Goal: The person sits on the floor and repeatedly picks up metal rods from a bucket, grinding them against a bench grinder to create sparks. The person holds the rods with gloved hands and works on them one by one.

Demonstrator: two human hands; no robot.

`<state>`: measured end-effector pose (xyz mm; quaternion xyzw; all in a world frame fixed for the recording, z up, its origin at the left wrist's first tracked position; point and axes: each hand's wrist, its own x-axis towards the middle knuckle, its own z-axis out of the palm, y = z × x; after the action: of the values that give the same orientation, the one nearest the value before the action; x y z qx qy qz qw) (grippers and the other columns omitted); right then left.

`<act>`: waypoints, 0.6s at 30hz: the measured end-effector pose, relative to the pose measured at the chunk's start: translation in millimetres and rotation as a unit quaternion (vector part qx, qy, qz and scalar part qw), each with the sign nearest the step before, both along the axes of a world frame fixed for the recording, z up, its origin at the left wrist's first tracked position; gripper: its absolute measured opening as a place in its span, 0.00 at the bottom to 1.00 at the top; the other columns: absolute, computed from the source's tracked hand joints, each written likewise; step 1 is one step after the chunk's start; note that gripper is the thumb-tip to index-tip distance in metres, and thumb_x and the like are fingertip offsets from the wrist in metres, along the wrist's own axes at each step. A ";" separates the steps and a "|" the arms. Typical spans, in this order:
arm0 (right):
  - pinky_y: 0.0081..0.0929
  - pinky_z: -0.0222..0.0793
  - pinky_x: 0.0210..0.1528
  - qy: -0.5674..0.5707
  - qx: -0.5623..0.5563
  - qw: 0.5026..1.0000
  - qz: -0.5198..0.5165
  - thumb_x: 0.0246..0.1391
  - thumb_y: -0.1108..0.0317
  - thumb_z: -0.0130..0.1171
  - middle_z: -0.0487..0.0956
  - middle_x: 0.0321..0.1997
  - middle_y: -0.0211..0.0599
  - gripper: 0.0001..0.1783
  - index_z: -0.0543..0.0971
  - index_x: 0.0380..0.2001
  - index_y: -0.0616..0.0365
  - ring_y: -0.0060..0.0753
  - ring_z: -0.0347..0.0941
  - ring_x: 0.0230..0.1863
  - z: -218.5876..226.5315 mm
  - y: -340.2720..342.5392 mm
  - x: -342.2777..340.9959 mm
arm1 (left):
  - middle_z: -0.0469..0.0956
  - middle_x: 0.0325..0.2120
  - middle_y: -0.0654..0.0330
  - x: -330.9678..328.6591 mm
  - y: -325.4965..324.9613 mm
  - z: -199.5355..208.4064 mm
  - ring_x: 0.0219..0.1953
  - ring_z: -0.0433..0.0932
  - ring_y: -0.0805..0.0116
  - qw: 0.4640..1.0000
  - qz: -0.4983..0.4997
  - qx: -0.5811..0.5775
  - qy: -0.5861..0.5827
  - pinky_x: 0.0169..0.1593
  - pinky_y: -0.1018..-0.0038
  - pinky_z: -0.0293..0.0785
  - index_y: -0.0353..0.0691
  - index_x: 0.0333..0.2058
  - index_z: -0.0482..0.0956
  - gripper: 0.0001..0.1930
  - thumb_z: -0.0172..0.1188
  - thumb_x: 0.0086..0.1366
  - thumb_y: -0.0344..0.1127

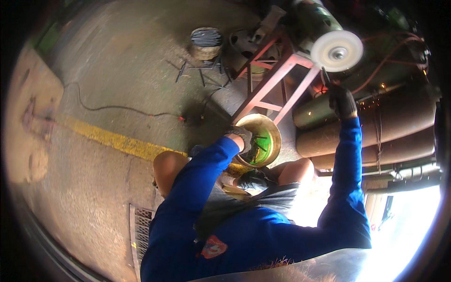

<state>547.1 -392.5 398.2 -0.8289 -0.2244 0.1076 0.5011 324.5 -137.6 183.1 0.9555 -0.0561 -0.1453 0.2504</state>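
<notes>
A pale round grinding wheel (337, 50) sits on a green machine body (318, 19) at the upper right. My right hand (342, 101), in a dark glove, is closed on a short metal rod (325, 75), whose tip is at the wheel's lower edge. Sparks fly to the right of the hand. Between my knees stands a round bucket (276, 141) with a green inside and several dark rods (259, 146) in it. At its left rim is my gloved left hand (242, 137); its fingers are mostly hidden.
A red metal stand (263, 89) is under the machine. Beyond it, a container (206, 51) holds many dark rods, with others scattered on the floor. Large gas cylinders (376, 122) lie at right. A black cable (122, 108) crosses the floor near a yellow line (112, 139).
</notes>
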 end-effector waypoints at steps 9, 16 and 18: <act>0.23 0.72 0.33 0.206 -0.080 0.942 0.253 0.58 0.73 0.55 0.83 0.38 0.35 0.14 0.80 0.47 0.57 0.23 0.76 0.31 -252.2 -2.7 -142.1 | 0.79 0.46 0.45 1.2 12.5 12.6 0.48 0.79 0.48 0.998 0.054 -0.026 0.010 0.53 0.57 0.74 0.39 0.47 0.79 0.20 0.57 0.58 0.44; 0.38 0.72 0.49 -0.334 -0.165 0.898 0.234 0.49 0.67 0.64 0.79 0.41 0.46 0.17 0.79 0.44 0.57 0.48 0.74 0.46 -228.9 137.9 -86.4 | 0.75 0.49 0.41 6.7 33.0 7.3 0.53 0.74 0.42 0.993 0.112 -0.044 -0.003 0.55 0.55 0.72 0.43 0.55 0.72 0.26 0.59 0.59 0.46; 0.40 0.71 0.49 -0.408 -0.129 0.887 0.171 0.47 0.70 0.64 0.77 0.44 0.48 0.15 0.79 0.41 0.58 0.52 0.73 0.47 -231.9 151.4 -55.4 | 0.73 0.53 0.41 7.7 38.9 13.6 0.55 0.72 0.41 0.990 0.130 -0.050 -0.002 0.57 0.53 0.69 0.47 0.58 0.69 0.28 0.55 0.61 0.50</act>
<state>491.8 -241.1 166.3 -0.8057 -0.5317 -0.1280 0.2276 332.2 -98.7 196.8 0.9414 0.0612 -0.1063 0.3143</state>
